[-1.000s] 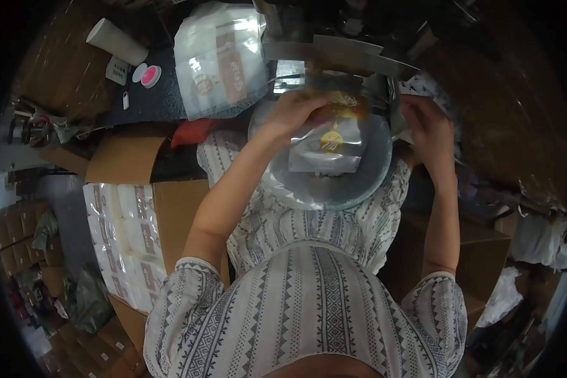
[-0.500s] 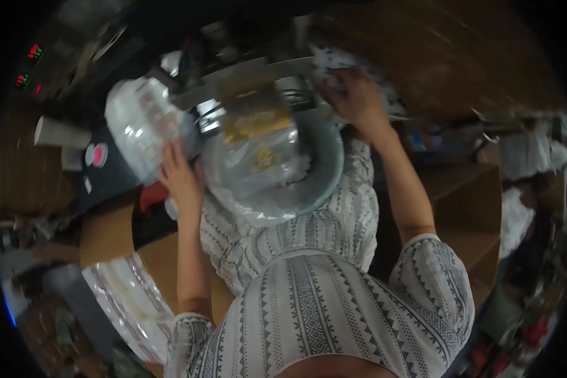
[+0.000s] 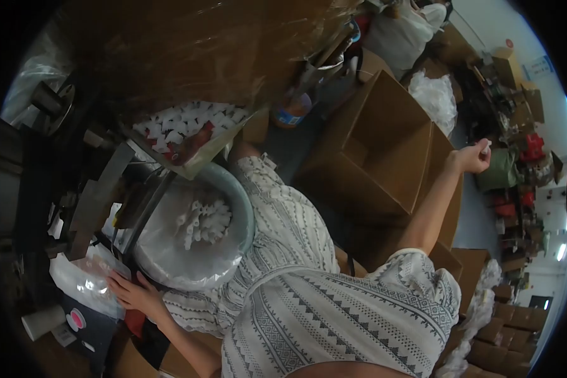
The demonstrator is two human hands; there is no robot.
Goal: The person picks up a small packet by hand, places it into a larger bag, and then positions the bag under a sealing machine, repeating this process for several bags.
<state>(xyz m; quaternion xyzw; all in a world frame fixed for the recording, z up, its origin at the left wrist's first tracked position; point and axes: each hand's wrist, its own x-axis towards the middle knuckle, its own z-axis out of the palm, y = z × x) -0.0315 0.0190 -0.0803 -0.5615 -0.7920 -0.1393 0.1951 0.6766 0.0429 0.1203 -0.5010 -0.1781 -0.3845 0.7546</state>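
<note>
My left hand [image 3: 137, 295] rests with outstretched fingers against a clear plastic bag [image 3: 85, 280] of whitish contents on the dark bench. Far out to the right, my right hand [image 3: 472, 159] is closed, with a small white piece [image 3: 486, 148] showing at its fingers. A round pale green basin [image 3: 246, 208], lined with clear plastic, stands by my lap. White tube-like pieces [image 3: 208, 223] are heaped inside it. Behind the basin, many small white parts [image 3: 189, 123] lie with some red material in an open plastic-lined container.
An open cardboard box [image 3: 384, 145] stands between my lap and my right arm. Metal machine parts [image 3: 101, 195] are at the left. A white cup [image 3: 43, 324] lies near the bench corner. Stacked cartons [image 3: 510, 327] and a white sack [image 3: 403, 31] are farther off.
The view has swung to the right. My right hand has gone from the back of the bench out to the far right, past the cardboard box. My left hand stays at the plastic bag.
</note>
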